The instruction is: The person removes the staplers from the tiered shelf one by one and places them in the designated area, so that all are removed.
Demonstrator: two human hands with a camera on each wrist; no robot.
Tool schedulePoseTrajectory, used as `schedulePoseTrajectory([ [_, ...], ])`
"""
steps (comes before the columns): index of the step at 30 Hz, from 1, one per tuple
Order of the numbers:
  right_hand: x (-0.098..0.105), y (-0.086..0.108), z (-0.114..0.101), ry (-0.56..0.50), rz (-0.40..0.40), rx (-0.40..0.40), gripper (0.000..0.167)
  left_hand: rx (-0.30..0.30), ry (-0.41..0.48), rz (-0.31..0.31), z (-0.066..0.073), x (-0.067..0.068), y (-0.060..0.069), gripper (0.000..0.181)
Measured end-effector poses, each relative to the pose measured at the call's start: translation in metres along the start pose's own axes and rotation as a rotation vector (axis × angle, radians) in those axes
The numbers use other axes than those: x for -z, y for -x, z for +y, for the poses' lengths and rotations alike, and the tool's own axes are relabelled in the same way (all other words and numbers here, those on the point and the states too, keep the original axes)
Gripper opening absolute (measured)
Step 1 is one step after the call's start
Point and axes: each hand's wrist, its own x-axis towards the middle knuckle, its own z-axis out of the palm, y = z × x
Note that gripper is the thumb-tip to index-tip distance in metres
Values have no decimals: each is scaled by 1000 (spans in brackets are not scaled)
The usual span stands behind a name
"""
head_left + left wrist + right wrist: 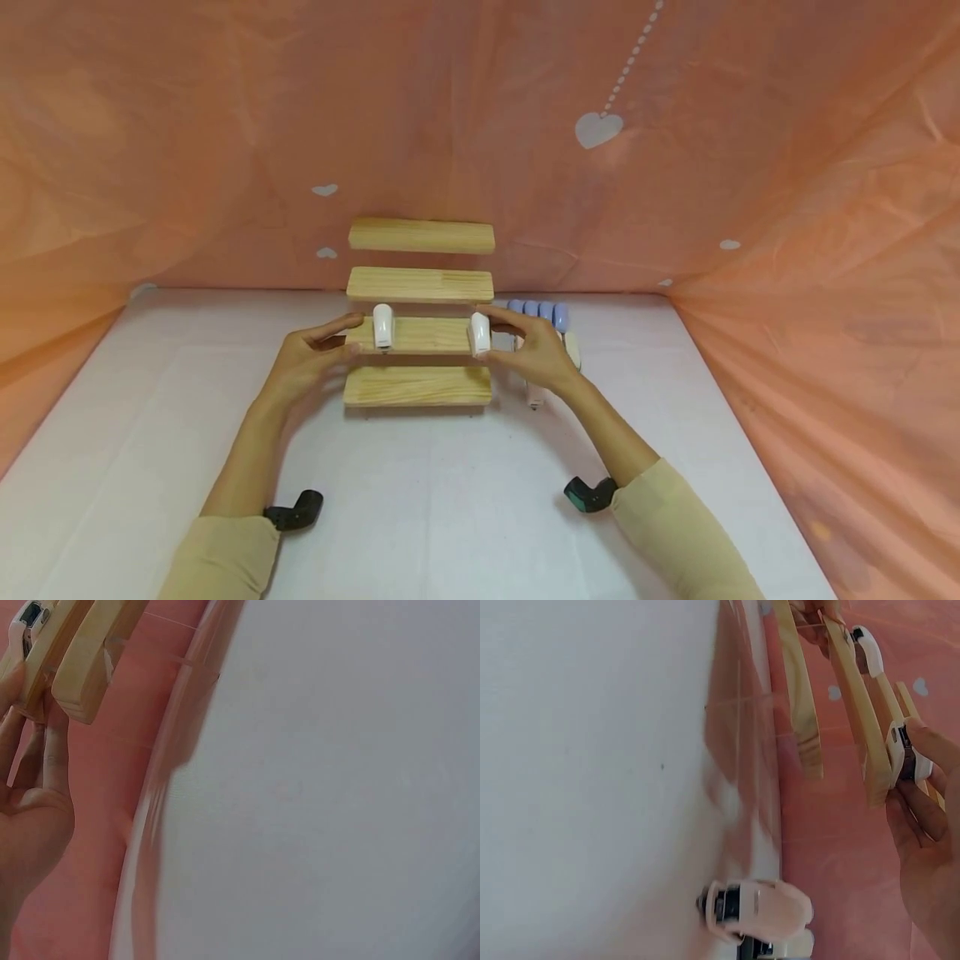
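Observation:
A wooden tiered stand has several narrow boards; two small white staplers stand on the third board point(431, 335) from the top. My left hand point(296, 360) pinches that board's left end, thumb at the front, beside the left stapler point(383, 325). My right hand point(542, 354) pinches the right stapler point(480, 335) at the board's other end. In the right wrist view, thumb and fingers meet around this stapler point(895, 750), with its dark inner part showing. The left wrist view has the left hand point(34, 825) at the board ends, its fingers partly beneath.
Right of the stand, partly behind my right hand, are several lilac staplers point(546, 310) and a pale pink stapler point(772, 909). A white cloth point(427, 500) covers the table. Orange sheeting point(450, 108) hangs behind and at both sides.

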Motion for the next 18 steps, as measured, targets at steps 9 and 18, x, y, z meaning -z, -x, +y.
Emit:
schedulePoseTrajectory([
  [9,15,14,11,-10,2,26,61,-1,-15,17,0,0,1,51],
  [18,29,35,24,-33,29,-28,62,-17,-34,10,-1,1,0,50],
])
